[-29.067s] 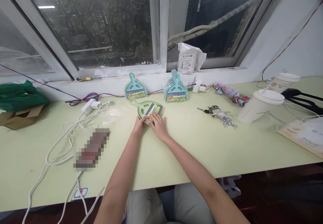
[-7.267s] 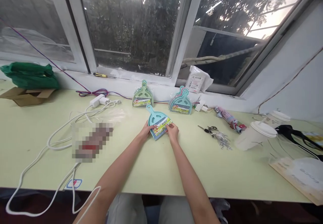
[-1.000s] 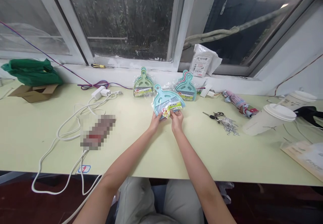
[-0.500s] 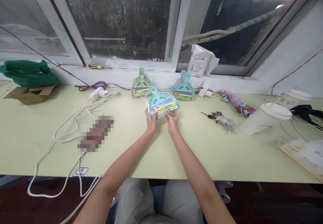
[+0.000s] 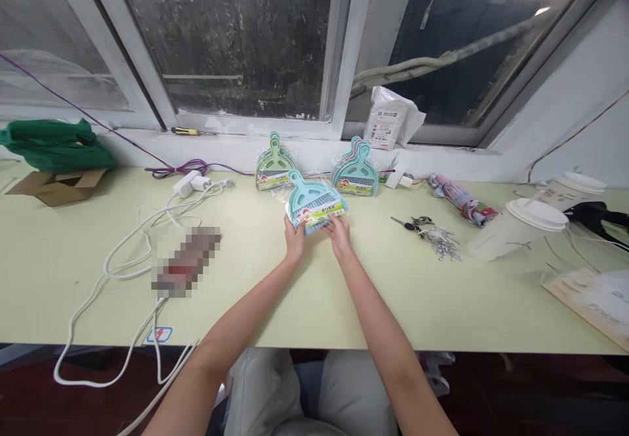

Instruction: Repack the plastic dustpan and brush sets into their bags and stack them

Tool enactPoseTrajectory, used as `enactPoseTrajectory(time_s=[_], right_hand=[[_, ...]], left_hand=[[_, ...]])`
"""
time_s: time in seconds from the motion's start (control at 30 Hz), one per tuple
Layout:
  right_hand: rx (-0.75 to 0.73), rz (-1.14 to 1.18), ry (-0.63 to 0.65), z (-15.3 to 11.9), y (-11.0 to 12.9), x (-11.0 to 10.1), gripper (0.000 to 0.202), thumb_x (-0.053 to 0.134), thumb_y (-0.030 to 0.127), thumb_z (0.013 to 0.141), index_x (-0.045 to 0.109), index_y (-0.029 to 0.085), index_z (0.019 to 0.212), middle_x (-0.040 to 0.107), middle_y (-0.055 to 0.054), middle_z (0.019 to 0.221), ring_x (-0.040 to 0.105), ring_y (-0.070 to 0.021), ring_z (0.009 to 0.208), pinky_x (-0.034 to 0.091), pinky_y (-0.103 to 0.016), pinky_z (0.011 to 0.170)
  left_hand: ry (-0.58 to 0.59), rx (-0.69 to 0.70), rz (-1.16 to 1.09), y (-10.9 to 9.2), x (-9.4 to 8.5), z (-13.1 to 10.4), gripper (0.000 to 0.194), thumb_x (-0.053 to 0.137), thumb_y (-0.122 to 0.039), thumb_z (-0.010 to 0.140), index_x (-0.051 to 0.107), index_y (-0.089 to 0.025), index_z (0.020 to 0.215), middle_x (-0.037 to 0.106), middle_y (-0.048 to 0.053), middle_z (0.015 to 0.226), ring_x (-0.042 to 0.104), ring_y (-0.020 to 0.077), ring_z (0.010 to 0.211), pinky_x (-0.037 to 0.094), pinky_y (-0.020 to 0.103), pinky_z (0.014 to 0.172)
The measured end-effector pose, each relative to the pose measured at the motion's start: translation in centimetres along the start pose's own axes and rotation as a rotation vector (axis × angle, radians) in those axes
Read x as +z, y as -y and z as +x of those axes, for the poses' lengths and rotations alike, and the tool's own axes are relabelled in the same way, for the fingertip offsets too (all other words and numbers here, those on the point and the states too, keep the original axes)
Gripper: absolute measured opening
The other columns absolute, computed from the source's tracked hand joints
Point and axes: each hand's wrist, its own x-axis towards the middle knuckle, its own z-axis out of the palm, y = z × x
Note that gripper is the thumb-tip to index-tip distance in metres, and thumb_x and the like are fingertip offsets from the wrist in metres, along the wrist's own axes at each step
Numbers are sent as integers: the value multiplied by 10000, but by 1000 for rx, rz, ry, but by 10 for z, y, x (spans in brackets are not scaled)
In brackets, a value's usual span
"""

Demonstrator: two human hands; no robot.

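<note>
Left hand [image 5: 295, 240] and right hand [image 5: 340, 235] hold a light-blue, fan-shaped plastic dustpan [image 5: 312, 198] whose slick, clear-film wrapper [image 5: 284, 195] could slip.

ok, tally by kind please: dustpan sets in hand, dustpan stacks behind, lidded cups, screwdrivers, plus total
Held dustpan set: 1
Dustpan stacks: 2
Lidded cups: 2
Screwdriver: 1
Total: 6

A bagged light-blue dustpan set [image 5: 315, 202] is held tilted, handle end up.
</note>
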Motion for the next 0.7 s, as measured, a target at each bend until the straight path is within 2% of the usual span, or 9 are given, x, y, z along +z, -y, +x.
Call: enactPoseTrajectory(time_s=[0.07,0.2,0.53,0.63,0.7], right_hand=[[4,23,-84,5,3,-5,232,695,282,690,625,178,885,728,-25,843,698,-146,745,583,-248,671],[2,63,-230,9,9,-12,188,685,223,681,614,186,852,722,-9,785,691,-134,734,571,-214,632],[86,88,-328,12,12,-22,244,714,315,681,620,170,853,714,-22,753,685,-145,688,569,-230,592],[80,93,-271,14,13,-21,233,685,340,720,626,185,883,721,-14,799,690,-135,732,571,-224,629],[54,95,-111,14,12,-19,243,685,340,728,633,204,923,728,-6,885,693,-129,816,572,-223,703]], left_hand=[[21,8,20,-3,1,-2,494,567,-361,832,435,-223,1288,557,87,1287,527,235,1188,417,363,992],[80,15,58,-9,3,-9,569,553,-439,850,383,-225,1349,564,93,1295,543,237,1177,429,365,976],[210,90,165,-21,5,-23,659,489,-517,878,291,-210,1427,602,108,1257,596,252,1099,459,376,909],[186,106,178,-23,5,-22,656,475,-529,882,292,-216,1429,600,107,1261,598,255,1097,461,377,903],[123,120,174,-24,2,-18,657,469,-533,883,290,-214,1429,585,112,1281,588,255,1119,455,378,920]])
